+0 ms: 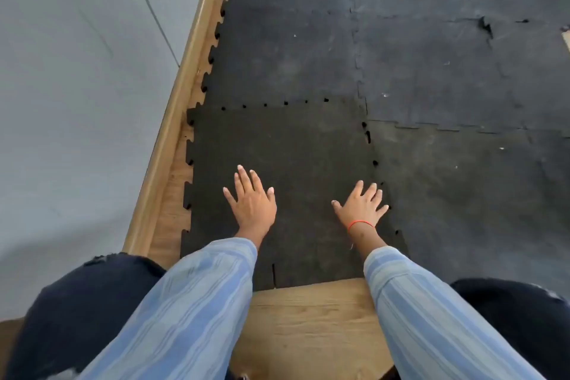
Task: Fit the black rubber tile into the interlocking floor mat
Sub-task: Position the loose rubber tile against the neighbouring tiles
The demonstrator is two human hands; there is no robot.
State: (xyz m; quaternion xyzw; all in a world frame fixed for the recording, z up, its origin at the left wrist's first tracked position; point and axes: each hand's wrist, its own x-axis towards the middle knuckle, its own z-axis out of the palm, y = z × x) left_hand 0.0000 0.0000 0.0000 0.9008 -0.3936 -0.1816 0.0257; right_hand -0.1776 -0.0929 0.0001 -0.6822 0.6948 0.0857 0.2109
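Black rubber tile (296, 157) flat, edges parallel to floor mat (431, 55); left hand (253, 203), right hand (361, 210) spread flat, pressing.

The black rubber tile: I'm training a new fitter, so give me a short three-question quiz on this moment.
1. True or false: both hands lie flat on the black rubber tile.
2. Which hand is nearer the seam with small gaps: A) left hand B) right hand?
3. What wraps the right wrist?

Key: 1 true; 2 B; 3 a red string.
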